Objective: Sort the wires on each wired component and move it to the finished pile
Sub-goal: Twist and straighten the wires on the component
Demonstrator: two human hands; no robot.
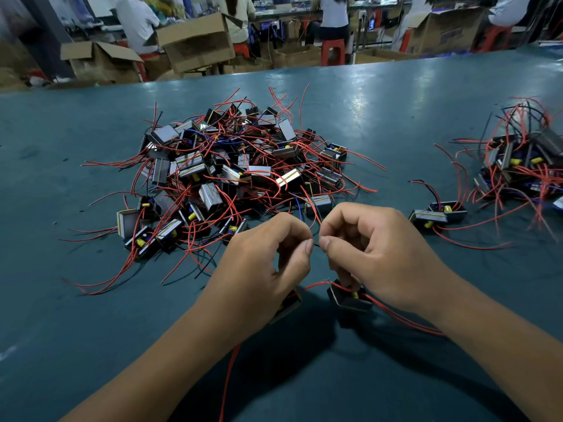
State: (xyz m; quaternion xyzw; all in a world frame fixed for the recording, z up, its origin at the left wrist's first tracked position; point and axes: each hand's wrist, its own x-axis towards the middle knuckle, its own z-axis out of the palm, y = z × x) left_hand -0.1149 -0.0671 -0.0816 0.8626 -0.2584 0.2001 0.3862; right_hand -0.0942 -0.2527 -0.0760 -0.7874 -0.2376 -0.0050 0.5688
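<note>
Near the table's (91,315) front edge, about midway along it, both hands work close together, forearms reaching in from the lower corners and converging; the left hand (262,269) has its fingers curled, thumb and forefinger pinching a thin dark wire (316,245), knuckles turned up and away from the camera; the right hand (374,257) mirrors it, fingers curled, thumb tip almost meeting the left thumb, pinching the same wire just beside the other pinch; under the right hand's lower fingers sits a component (347,298), a small black block with a yellow part, tilted, with red leads (405,319) running from it toward the right forearm and one toward the left hand; whether it rests on the table or hangs just above it I cannot tell; a second dark block (289,306) shows partly under the left palm, and whether that hand grips it is hidden; a red lead (230,376) trails from beneath the left wrist toward the front edge; behind the hands, toward the middle of the table, lies the big pile (231,175) of blocks tangled in red, black and blue leads; near the right edge stands a smaller pile (524,166); between the two, nearer the right one, lies a loose pair (438,216) of blocks touching each other; beyond the far edge are cardboard boxes (195,41) and seated people (137,22) with red stools (332,51).
</note>
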